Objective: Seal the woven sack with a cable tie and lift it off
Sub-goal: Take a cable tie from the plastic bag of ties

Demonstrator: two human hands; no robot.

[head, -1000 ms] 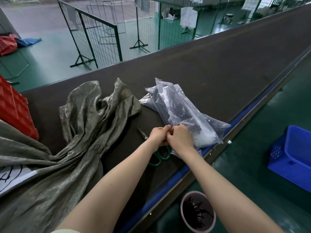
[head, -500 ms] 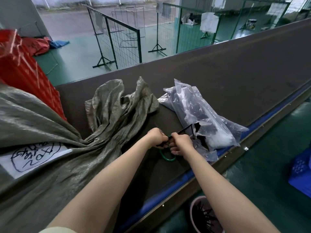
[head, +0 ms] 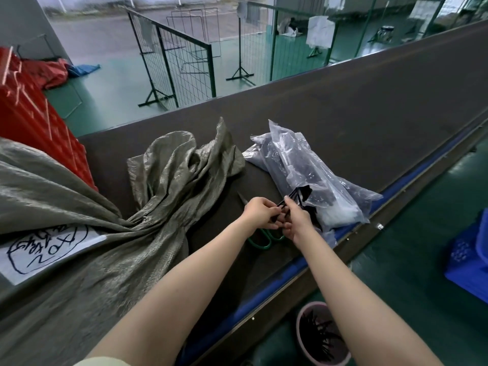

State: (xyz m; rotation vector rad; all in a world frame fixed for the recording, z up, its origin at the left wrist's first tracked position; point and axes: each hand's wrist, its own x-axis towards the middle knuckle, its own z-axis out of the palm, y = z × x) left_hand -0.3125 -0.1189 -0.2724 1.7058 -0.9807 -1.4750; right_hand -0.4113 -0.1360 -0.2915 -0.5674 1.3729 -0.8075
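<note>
Hands: left hand (head: 260,212) and right hand (head: 297,220) both pinch black cable ties (head: 295,196), pulling them from the clear plastic bag (head: 303,167).
Sack: woven sack (head: 158,207) lies on the table (head: 343,114), left of the hands, its neck bunched but not tied.
Scissors: green-handled scissors (head: 260,241) sit under the hands.
Good way: I think pull out just one tie, then loop it tight around the bunched neck.

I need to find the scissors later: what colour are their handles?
Green, seen in the head view: the scissors lie on the belt under both hands.
</note>
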